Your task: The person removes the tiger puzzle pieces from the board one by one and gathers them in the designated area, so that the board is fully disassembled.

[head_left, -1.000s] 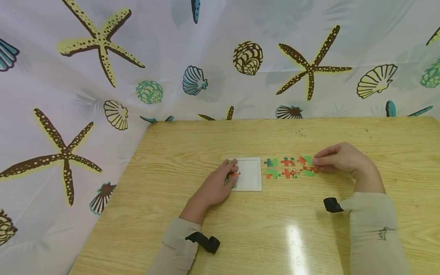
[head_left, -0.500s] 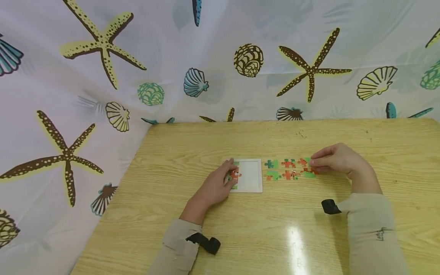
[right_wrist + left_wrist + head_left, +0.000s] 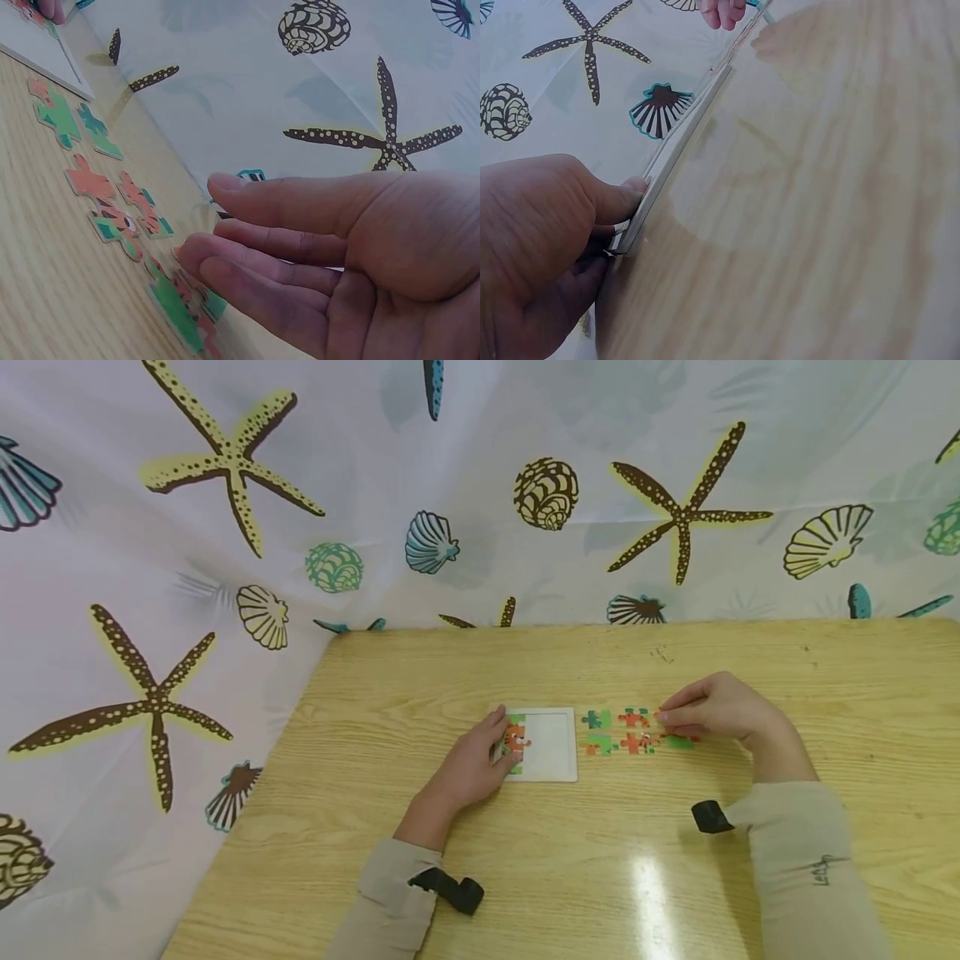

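Observation:
My left hand (image 3: 468,762) grips the left side of a white puzzle tray (image 3: 551,750), thumb along the near edge. In the left wrist view, its thumb (image 3: 619,201) lies on the tray's rim. Fitted orange and green puzzle pieces (image 3: 516,741) fill the tray's left strip, partly covered by that hand. Right of the tray, loose puzzle pieces lie in two rows. My right hand (image 3: 723,710) is over the upper right piece (image 3: 660,713), mostly hiding it. In the right wrist view, thumb and fingers (image 3: 262,296) stand apart beside a green-edged piece (image 3: 176,311).
Other loose pieces, such as a green one (image 3: 597,720) and an orange one (image 3: 637,743), lie between tray and right hand. The wooden table (image 3: 570,860) meets a shell-patterned cloth (image 3: 480,560) at its back and left. Each wrist wears a black camera (image 3: 468,895).
My right hand has moved left, from beside the loose pieces to over the upper right one. Fingers of my left hand have drawn back slightly, showing more of the fitted pieces.

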Demonstrator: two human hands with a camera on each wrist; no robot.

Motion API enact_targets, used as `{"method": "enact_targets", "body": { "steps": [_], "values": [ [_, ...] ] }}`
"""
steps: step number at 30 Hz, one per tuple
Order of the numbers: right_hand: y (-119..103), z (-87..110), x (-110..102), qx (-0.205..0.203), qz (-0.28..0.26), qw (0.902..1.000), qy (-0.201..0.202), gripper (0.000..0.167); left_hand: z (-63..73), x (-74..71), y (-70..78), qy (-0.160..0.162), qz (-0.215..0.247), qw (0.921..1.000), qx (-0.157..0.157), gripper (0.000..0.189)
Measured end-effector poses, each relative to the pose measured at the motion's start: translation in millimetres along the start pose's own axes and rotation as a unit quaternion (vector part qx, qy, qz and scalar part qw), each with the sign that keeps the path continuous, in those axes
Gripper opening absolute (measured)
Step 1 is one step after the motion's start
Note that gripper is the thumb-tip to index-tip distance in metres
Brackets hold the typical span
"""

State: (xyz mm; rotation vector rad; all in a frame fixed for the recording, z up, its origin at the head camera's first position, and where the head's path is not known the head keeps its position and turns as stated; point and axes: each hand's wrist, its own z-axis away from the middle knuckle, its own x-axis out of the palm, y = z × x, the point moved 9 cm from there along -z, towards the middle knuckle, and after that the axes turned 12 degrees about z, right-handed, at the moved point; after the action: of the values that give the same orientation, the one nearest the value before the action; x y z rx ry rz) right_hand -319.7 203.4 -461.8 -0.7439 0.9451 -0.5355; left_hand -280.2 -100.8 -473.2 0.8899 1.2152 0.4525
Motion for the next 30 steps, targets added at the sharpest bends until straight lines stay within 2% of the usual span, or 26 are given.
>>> {"method": "enact_targets", "body": {
  "steps": [9,15,30],
  "values": [
    [-19.4,-6.2,20.1,-0.020,0.010,0.9996,-0.018,0.045,1.6,0.3,-3.5,-0.002,-0.001,1.0000,0.004,0.067],
    [-35.5,-10.6,28.7,-0.046,0.009,0.9986,-0.024,0.037,1.5,-2.1,-1.0,0.002,0.005,0.9999,0.013,0.066],
    [-50.5,-23.7,47.4,-0.056,-0.015,0.9970,-0.051,0.032,0.6,-5.1,-4.2,0.013,0.011,0.9998,0.006,0.066]
  ]
}}
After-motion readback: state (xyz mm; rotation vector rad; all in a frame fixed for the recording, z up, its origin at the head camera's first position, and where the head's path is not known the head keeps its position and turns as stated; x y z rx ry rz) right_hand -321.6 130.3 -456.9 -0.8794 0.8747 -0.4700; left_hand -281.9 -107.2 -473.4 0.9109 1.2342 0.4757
